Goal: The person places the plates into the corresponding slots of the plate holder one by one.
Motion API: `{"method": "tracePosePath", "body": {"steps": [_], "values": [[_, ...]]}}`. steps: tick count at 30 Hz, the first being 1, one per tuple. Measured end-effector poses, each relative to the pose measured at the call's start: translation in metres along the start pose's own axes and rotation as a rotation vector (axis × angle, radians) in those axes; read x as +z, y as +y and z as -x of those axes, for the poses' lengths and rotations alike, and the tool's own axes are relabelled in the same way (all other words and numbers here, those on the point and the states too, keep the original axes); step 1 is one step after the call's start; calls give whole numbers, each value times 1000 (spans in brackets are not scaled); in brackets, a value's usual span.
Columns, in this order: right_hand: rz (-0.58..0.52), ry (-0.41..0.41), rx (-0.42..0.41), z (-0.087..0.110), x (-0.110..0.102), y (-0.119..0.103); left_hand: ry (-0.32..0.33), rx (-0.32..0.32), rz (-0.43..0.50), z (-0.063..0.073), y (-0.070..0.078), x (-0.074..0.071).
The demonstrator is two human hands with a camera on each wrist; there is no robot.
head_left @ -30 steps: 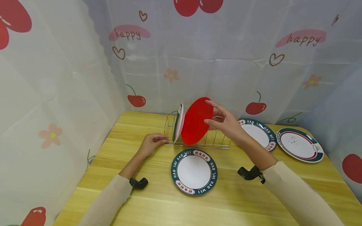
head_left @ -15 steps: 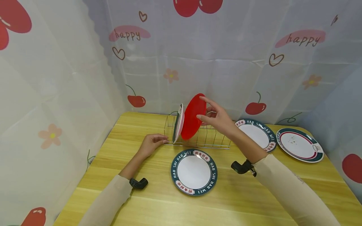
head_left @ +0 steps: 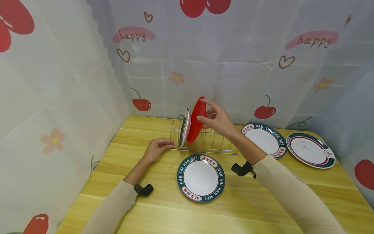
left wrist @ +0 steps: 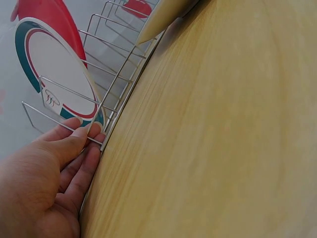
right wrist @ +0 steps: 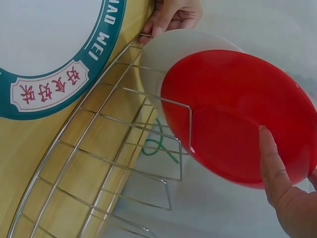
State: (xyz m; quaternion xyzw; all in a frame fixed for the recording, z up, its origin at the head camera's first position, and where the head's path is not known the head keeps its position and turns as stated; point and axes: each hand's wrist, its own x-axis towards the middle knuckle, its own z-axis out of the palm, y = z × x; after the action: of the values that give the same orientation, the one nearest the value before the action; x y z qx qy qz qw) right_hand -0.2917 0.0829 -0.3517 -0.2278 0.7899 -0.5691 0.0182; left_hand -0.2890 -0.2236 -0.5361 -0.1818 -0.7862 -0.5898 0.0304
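My right hand (head_left: 217, 120) holds a red plate (head_left: 195, 122) by its upper right edge, thumb on one face and fingers at the rim. The plate stands nearly on edge, its lower part between the wires of a metal dish rack (head_left: 216, 151). Beside it on the left, a white plate with a green and red border (left wrist: 62, 74) leans upright in the rack. My left hand (head_left: 157, 149) pinches the rack's front left corner, as the left wrist view shows, with fingertips close to that white plate's lower edge.
A white plate with a dark green lettered rim (head_left: 201, 178) lies flat before the rack. To the right lie another lettered plate (head_left: 263, 139) and an oval plate (head_left: 309, 151) with a red inner line. A patterned curtain (head_left: 222, 81) hangs behind the wooden table (head_left: 163, 211).
My right hand has moved left with the red plate, which has turned more edge-on and closer to the white plate in the rack. My left hand has stayed at the rack's corner.
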Motion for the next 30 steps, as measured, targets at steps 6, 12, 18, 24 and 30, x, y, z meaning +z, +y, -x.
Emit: {"method": "tracePosePath", "body": {"steps": [6, 12, 18, 24, 30], "values": [[-4, -2, 9, -6, 5, 3, -6, 12, 12, 0, 0, 1], [-14, -2, 30, -8, 10, 3, -5, 14, 7, 0, 2, 1], [19, 9, 75, -9, 16, 12, -4, -1, 0, -1, 1, 1], [19, 12, 73, -8, 20, 17, 3, -3, -9, -1, 0, 1], [2, 12, 63, -5, 22, 18, 3, 7, -4, -1, -1, 1]]}}
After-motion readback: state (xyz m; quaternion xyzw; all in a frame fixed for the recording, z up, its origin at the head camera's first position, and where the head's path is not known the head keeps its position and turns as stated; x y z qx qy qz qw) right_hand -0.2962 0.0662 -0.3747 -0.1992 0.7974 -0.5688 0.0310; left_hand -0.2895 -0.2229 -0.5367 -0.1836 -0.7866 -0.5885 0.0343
